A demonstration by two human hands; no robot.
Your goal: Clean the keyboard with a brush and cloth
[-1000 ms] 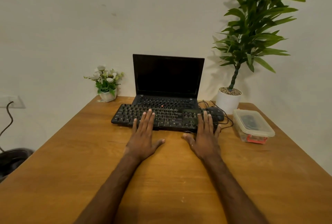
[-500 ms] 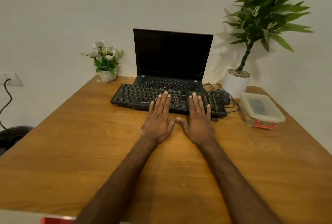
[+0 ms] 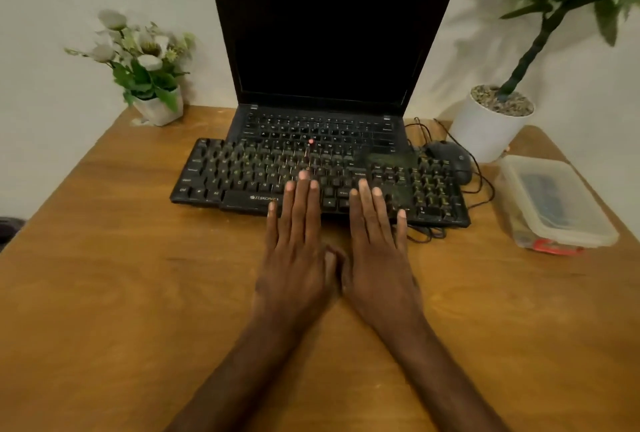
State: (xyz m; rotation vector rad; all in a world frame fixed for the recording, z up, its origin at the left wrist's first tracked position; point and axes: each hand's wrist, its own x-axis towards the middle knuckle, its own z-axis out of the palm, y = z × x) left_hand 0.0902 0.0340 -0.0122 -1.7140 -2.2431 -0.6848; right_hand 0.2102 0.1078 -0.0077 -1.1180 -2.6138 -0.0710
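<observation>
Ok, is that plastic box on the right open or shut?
Shut: the lid lies flat across the plastic box, covering its whole top. Whether it is snapped tight, cannot tell.

bare table (image 3: 121,293) left, box (image 3: 554,204) + mouse (image 3: 450,159) crowd right

"ZEBRONICS" stands on the black keyboard (image 3: 242,175) below its spacebar.

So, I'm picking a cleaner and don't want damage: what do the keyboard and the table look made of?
The keyboard looks like black matt plastic: moulded keys with printed letters, dusty patches. The table looks like wood or wood-look laminate with a smooth, slightly glossy finish: grain lines and sheen; which one cannot be told.
</observation>
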